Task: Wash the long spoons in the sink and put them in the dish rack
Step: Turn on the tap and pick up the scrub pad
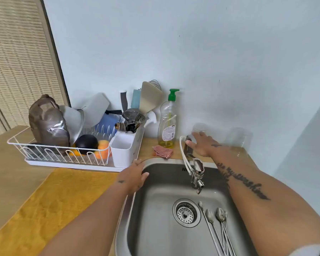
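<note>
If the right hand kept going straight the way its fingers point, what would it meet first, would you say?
Probably the clear glass just beyond the right hand, whose fingertips already appear to overlap its base; behind it is the wall. Depth is hard to judge.

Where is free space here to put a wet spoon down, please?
Bare sink floor left of the drain; long spoons fill its right. The yellow towel before the dish rack is bare. The rack's front white cup looks empty; the rest is crowded.
</note>
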